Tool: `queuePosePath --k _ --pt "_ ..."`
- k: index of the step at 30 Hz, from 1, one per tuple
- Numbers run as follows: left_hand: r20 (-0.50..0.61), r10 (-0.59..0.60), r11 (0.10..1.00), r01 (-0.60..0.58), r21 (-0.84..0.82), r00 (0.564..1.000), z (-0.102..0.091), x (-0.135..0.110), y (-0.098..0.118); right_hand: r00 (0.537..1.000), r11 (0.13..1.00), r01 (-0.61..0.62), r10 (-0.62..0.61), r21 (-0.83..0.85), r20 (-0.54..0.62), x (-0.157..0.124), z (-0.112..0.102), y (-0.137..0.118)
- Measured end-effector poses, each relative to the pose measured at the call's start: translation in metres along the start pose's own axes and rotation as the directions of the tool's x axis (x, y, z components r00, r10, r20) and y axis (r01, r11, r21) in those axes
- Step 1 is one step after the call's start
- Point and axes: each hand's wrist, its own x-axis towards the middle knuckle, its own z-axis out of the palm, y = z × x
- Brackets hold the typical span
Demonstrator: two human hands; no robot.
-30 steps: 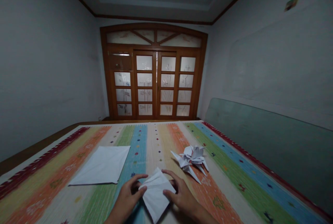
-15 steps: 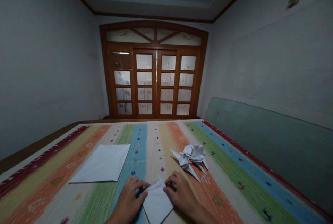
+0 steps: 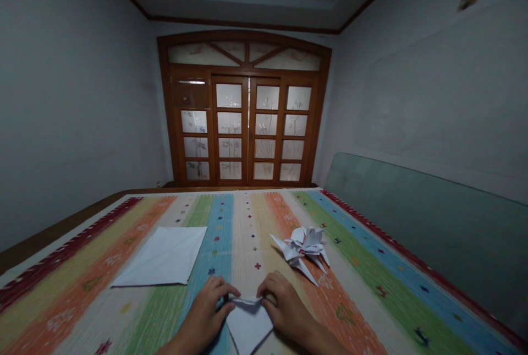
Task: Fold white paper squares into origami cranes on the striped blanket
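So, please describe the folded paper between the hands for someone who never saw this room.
On the striped mat, go to the near edge. The folded white paper lies between the left hand and the right hand, point toward the wearer; unlike the flat sheet and the origami crane beyond, it is held.

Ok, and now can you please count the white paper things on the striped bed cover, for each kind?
Flat square paper sheet: 1
Folded origami figure: 1
Folded paper piece held by left hand and right hand: 1
Total: 3
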Motion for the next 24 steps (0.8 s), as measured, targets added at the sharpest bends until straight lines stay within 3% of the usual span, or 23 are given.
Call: queuePosePath --k 5,11,19,24 --pt "0.037 0.165 0.981 -0.168 0.094 0.986 0.003 -0.003 -0.001 0.997 0.996 0.075 -0.074 -0.045 0.034 -0.001 0.000 0.002" --pt "0.091 0.371 0.878 -0.381 0.291 0.924 -0.001 -0.004 0.001 0.984 0.981 0.145 -0.130 -0.130 0.118 0.000 -0.002 0.007" --pt "0.235 0.419 0.768 -0.481 0.424 0.877 -0.006 -0.002 0.008 0.968 0.960 0.210 -0.177 -0.185 0.180 -0.002 -0.011 -0.006" --pt "0.267 0.386 0.784 -0.467 0.410 0.883 -0.012 -0.001 0.009 0.949 0.944 0.264 -0.218 -0.199 0.226 -0.005 -0.004 -0.005"
